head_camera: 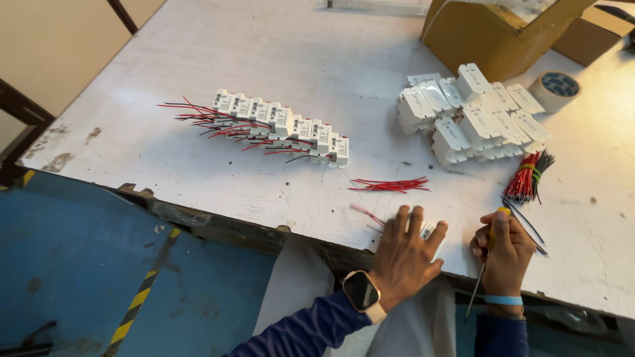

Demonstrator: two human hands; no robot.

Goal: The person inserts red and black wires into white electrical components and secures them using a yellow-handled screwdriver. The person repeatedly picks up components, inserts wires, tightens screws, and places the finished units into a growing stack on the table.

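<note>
The table (264,53) is white, with scuffs and a few dark stains toward the left edge. The row of little modules (281,125) in the middle is white with red and black wires, and the pile of casings (473,112) upper right is plain white. Loose wires (390,186) are red, the bundle (529,177) is red and black with a green tie. Screwdriver (488,248) handle is yellow. Floor (79,264) lower left is blue with a yellow-black striped line.

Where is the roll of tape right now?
The roll of tape lies far right on the white table, between the cardboard box and the pile of white modules.
</note>
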